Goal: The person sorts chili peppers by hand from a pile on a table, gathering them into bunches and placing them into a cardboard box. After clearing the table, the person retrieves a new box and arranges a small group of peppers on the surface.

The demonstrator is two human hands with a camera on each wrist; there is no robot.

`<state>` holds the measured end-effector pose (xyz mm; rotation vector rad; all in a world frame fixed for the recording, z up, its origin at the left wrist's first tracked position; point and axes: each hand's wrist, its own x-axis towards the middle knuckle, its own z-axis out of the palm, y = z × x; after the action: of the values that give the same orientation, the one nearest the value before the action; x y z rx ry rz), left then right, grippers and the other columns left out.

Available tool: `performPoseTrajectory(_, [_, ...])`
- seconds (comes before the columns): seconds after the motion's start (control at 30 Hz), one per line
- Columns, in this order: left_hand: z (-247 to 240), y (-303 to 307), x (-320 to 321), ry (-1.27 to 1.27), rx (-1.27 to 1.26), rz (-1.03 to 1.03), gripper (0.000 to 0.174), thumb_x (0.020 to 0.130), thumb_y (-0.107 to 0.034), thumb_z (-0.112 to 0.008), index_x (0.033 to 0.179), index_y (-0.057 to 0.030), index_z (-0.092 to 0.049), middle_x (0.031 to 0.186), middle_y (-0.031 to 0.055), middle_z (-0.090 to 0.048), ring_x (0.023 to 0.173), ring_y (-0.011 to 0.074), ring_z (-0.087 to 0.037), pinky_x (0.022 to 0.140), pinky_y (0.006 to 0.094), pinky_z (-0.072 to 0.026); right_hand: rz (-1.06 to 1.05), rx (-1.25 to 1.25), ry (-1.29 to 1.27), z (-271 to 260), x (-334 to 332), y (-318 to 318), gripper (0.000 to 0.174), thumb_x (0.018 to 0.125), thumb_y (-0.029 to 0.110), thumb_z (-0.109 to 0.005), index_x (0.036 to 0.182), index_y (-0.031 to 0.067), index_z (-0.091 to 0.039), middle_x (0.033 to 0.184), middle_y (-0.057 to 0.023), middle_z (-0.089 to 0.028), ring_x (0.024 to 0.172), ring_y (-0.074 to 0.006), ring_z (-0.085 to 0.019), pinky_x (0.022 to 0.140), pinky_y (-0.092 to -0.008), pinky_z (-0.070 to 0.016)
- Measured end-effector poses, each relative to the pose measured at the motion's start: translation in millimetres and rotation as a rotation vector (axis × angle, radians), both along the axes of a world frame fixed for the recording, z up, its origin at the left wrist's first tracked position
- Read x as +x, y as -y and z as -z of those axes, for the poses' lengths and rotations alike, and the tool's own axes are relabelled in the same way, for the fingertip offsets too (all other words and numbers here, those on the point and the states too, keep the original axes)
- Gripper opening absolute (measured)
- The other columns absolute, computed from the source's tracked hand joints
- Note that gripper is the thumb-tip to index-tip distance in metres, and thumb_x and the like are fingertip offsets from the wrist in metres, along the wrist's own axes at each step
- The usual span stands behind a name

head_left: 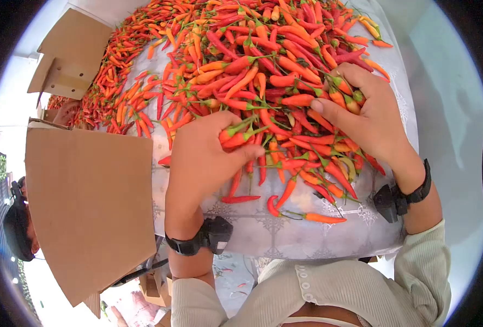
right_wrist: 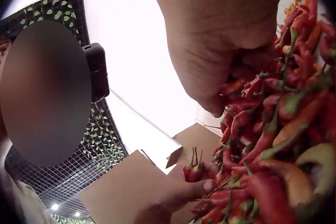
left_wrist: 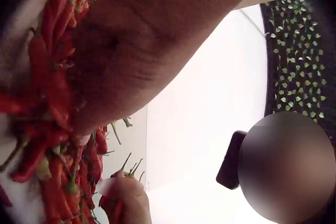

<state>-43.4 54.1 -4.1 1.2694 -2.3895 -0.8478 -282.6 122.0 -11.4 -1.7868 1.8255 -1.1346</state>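
A big heap of red and orange chili peppers (head_left: 285, 46) covers most of the table. At the heap's near left side my left hand (head_left: 195, 155) grips a few red chilies (head_left: 237, 140), their green stems pointing right. These chilies (right_wrist: 193, 172) also show between the fingers in the right wrist view. My right hand (head_left: 372, 117) lies over the heap's right side and holds several chilies (head_left: 339, 97) with fingers curled round them; their stem ends face the palm. Its fingertips are partly hidden among the peppers. Below the hands, an orange chili (head_left: 324, 218) lies on the patterned tablecloth (head_left: 252, 234).
A large cardboard flap (head_left: 89, 201) stands along the table's left edge, with another cardboard piece (head_left: 75, 49) behind it. Another person's head (head_left: 23, 223) shows at the far left. A pale wall (head_left: 448, 109) rises on the right.
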Motion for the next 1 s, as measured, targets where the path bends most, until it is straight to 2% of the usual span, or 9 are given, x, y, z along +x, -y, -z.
performPoseTrajectory(0.07, [-5, -5, -2, 0.108, -0.071, 0.03, 0.033, 0.066, -0.014, -0.081, 0.089, 0.0002, -0.063, 0.077, 0.0061, -0.062, 0.072, 0.0128, -0.058, 0.066, 0.0278, -0.0471, 0.012, -0.045, -0.028, 5, -2, 1, 0.038, 0.073, 0.026, -0.076, 0.096, 0.0005, -0.061, 0.083, -0.0139, -0.063, 0.078, -0.0274, -0.061, 0.071, -0.0354, -0.0476])
performPoseTrajectory(0.17, [-5, -5, -3, 0.159, -0.048, 0.028, 0.035, 0.064, -0.015, -0.081, 0.09, -0.0003, -0.064, 0.079, 0.0098, -0.064, 0.072, 0.0167, -0.062, 0.066, 0.03, -0.0481, 0.012, -0.068, -0.042, 6, -1, 2, 0.026, 0.076, 0.017, -0.076, 0.086, 0.0031, -0.056, 0.074, -0.0029, -0.053, 0.069, -0.0126, -0.05, 0.065, -0.0269, -0.0427])
performPoseTrajectory(0.23, [-5, -3, 1, 0.047, 0.089, -0.049, 0.032, 0.066, -0.017, -0.08, 0.09, -0.0024, -0.065, 0.081, 0.0119, -0.066, 0.072, 0.022, -0.065, 0.064, 0.032, -0.0489, 0.021, -0.069, -0.053, 7, -2, 3, 0.027, 0.075, 0.018, -0.076, 0.086, 0.0027, -0.057, 0.076, -0.004, -0.054, 0.07, -0.0141, -0.051, 0.066, -0.0276, -0.0434])
performPoseTrajectory(0.37, [6, 10, 16, -0.303, 0.125, -0.219, 0.026, 0.077, -0.015, -0.076, 0.095, -0.0015, -0.065, 0.083, 0.007, -0.067, 0.074, 0.0128, -0.062, 0.067, 0.0274, -0.0491, 0.062, -0.098, -0.038, 10, -2, 4, 0.028, 0.075, 0.019, -0.077, 0.087, 0.0017, -0.058, 0.079, -0.006, -0.056, 0.073, -0.0169, -0.054, 0.069, -0.0284, -0.0443])
performPoseTrajectory(0.47, [0, 10, 16, -0.531, 0.221, -0.264, 0.024, 0.082, -0.013, -0.072, 0.1, 0.0001, -0.064, 0.085, 0.0042, -0.066, 0.077, 0.009, -0.06, 0.069, 0.0245, -0.0489, 0.083, -0.107, -0.111, 10, -5, 5, 0.036, 0.072, 0.023, -0.077, 0.098, 0.002, -0.062, 0.087, -0.0145, -0.065, 0.079, -0.0296, -0.064, 0.072, -0.0352, -0.0499])
performPoseTrajectory(0.63, [2, 9, -1, -0.737, 0.122, -0.337, 0.023, 0.08, -0.01, -0.074, 0.099, -0.0019, -0.064, 0.084, 0.0019, -0.065, 0.078, 0.0082, -0.059, 0.068, 0.0242, -0.0481, 0.098, -0.176, -0.106, 13, -5, 8, 0.036, 0.073, 0.023, -0.076, 0.099, 0.002, -0.062, 0.086, -0.0144, -0.065, 0.079, -0.0294, -0.064, 0.071, -0.0352, -0.0501])
performPoseTrajectory(0.77, [-2, 9, 12, -0.179, -0.004, 0.014, 0.028, 0.069, -0.01, -0.079, 0.091, -0.0041, -0.064, 0.078, 0.0045, -0.065, 0.073, 0.0143, -0.062, 0.066, 0.0281, -0.0479, 0.089, -0.159, -0.06, 12, -5, 6, 0.035, 0.073, 0.023, -0.076, 0.098, 0.0018, -0.062, 0.085, -0.0143, -0.065, 0.078, -0.0298, -0.064, 0.07, -0.0351, -0.0499])
performPoseTrajectory(0.83, [-7, 2, 5, 0.065, -0.025, 0.178, 0.025, 0.066, -0.01, -0.079, 0.085, -0.0044, -0.063, 0.075, 0.0061, -0.063, 0.073, 0.0153, -0.062, 0.064, 0.0294, -0.0471, 0.089, -0.135, -0.081, 9, -3, 5, 0.025, 0.075, 0.017, -0.074, 0.093, 0.0035, -0.062, 0.083, -0.0091, -0.063, 0.076, -0.022, -0.06, 0.07, -0.0306, -0.0475])
performPoseTrajectory(1.0, [3, -1, 4, 0.135, -0.225, 0.133, 0.024, 0.063, -0.007, -0.077, 0.082, -0.0018, -0.064, 0.073, 0.0127, -0.061, 0.069, 0.0218, -0.063, 0.064, 0.0296, -0.0469, 0.083, -0.149, -0.112, 11, -4, 4, 0.019, 0.075, 0.013, -0.074, 0.088, 0.004, -0.062, 0.078, -0.0061, -0.061, 0.073, -0.0181, -0.058, 0.069, -0.0286, -0.0464])
